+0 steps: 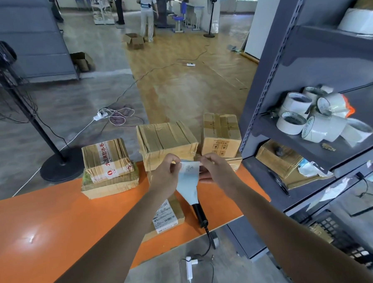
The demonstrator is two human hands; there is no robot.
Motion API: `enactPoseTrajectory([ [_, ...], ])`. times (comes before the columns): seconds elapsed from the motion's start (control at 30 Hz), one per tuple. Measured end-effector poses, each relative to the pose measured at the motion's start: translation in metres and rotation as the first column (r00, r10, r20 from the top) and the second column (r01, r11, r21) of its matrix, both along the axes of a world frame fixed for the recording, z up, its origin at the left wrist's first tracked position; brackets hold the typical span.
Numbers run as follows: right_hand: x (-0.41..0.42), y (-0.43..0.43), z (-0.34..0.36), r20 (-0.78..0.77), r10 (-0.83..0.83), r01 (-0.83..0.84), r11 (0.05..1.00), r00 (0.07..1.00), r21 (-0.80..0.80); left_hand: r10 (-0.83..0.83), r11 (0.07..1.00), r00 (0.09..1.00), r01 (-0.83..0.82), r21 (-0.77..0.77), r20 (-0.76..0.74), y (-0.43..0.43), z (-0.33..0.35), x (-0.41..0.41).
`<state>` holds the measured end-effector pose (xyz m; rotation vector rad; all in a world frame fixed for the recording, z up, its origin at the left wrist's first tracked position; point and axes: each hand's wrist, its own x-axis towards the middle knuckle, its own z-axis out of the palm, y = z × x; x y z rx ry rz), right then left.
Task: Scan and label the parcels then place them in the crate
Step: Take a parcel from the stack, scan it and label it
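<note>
Now we hold the label (188,178) up, left hand (167,171) and right hand (215,169) each with a pinching grip on a top corner, above a parcel (166,216) lying on the orange tabletop (56,224) beside the scanner (199,212).

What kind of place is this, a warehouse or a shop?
Most likely a warehouse packing or dispatch area: taped cardboard parcels stacked on an orange table, a barcode scanner lying beside them, tape rolls on grey metal shelving, and the left hand and right hand pinching a printed label.
</note>
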<state>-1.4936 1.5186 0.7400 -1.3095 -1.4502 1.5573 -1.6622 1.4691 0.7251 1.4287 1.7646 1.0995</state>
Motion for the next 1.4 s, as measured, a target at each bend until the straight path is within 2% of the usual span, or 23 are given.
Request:
enactPoseTrajectory([
  [0.17,0.017,0.006,-0.001,-0.065,-0.084,0.069,0.977,0.994,-0.202,-0.053,0.998,0.998,0.052,0.020,0.032,0.005,-0.007,0.007],
  [0.33,0.038,0.015,-0.012,-0.010,-0.153,0.146,0.962,0.988,-0.232,-0.146,0.988,0.989,0.144,0.059,0.027,0.015,-0.007,0.030],
  [0.43,0.056,0.024,-0.017,0.039,-0.220,0.223,0.961,0.975,-0.165,-0.148,0.987,0.988,0.146,0.061,0.031,0.024,-0.011,0.052],
  [0.53,0.074,0.034,-0.026,0.238,-0.260,0.256,0.965,0.936,0.050,-0.084,0.996,0.989,0.079,0.045,0.125,0.032,-0.019,0.073],
  [0.63,0.095,0.046,-0.039,0.433,-0.229,0.149,0.966,0.872,0.211,0.018,0.999,0.982,-0.011,-0.037,0.187,0.042,-0.034,0.087],
  [0.77,0.110,0.061,-0.069,0.562,-0.127,-0.018,0.969,0.817,0.246,0.182,0.971,0.969,-0.151,-0.186,0.164,0.056,-0.056,0.098],
  [0.87,0.107,0.070,-0.098,0.659,-0.064,-0.172,0.942,0.749,0.287,0.218,0.938,0.969,-0.175,-0.299,0.118,0.062,-0.071,0.103],
  [0.93,0.101,0.076,-0.118,0.707,-0.014,-0.230,0.941,0.707,0.249,0.239,0.921,0.964,-0.188,-0.340,0.114,0.061,-0.081,0.101],
  [1.03,0.093,0.080,-0.143,0.694,0.039,-0.235,0.953,0.719,0.189,0.289,0.890,0.953,-0.233,-0.391,0.091,0.056,-0.093,0.092],
  [1.17,0.085,0.075,-0.165,0.586,0.036,-0.172,0.969,0.810,0.178,0.358,0.854,0.930,-0.288,-0.432,0.086,0.047,-0.103,0.079],
  [1.4,0.072,0.067,-0.168,0.549,0.072,-0.194,0.967,0.833,0.166,0.405,0.827,0.910,-0.323,-0.461,0.089,0.031,-0.107,0.060],
])
